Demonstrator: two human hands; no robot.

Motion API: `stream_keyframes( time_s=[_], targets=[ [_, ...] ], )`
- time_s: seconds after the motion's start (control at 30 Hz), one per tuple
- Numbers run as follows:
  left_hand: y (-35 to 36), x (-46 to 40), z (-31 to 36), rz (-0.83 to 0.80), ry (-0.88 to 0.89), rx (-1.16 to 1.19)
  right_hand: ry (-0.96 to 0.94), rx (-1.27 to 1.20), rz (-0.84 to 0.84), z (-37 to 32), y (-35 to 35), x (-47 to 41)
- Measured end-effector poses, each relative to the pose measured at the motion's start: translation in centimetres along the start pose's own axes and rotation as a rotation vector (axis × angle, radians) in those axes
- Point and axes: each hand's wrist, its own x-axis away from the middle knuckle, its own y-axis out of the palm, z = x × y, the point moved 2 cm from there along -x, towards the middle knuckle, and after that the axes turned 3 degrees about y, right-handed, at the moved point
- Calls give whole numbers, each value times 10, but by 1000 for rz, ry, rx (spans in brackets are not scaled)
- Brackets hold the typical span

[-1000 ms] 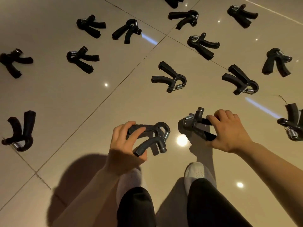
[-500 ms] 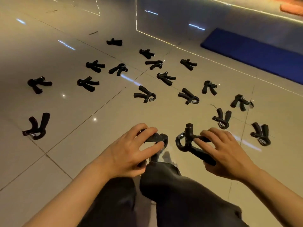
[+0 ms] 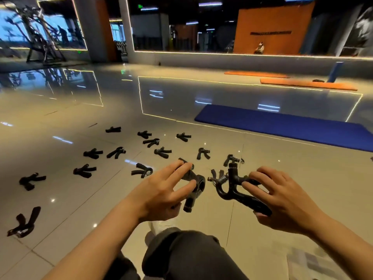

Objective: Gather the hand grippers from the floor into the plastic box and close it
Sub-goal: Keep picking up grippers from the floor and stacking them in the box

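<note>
Glossy beige tiled floor (image 3: 60, 199): over a dozen black spring hand grippers (image 3: 89, 170) lie scattered far and left, ungathered. No plastic box in view. Left hand (image 3: 161, 190) grasps one gripper (image 3: 194, 188); right hand (image 3: 282, 199) grasps another (image 3: 234, 190). Early stage.

Each hand holds one black spring-loaded hand gripper: left hand (image 3: 161, 190) gripper (image 3: 193, 184), right hand (image 3: 282, 199) gripper (image 3: 234, 186). More black grippers (image 3: 141, 170) lie scattered on the glossy beige tiled floor (image 3: 60, 199).

Lettering on the orange wall (image 3: 270, 32) is unreadable
</note>
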Motion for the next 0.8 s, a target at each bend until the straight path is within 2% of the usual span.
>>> stream_keyframes(
  time_s=[0.17, 0.33, 0.57, 0.8],
  targets=[
    [-17, -75, 46, 38, 67, 33, 78, 95, -73, 54, -48, 71],
    [2, -133, 107, 14, 118, 119, 179, 95, -124, 86, -54, 147],
    [70, -190, 197, -35, 176, 324, 269, -48, -289, 108, 7, 264],
    [144, -224, 235, -48, 59, 534, 368, -207, -473, 103, 84, 351]
  ],
)
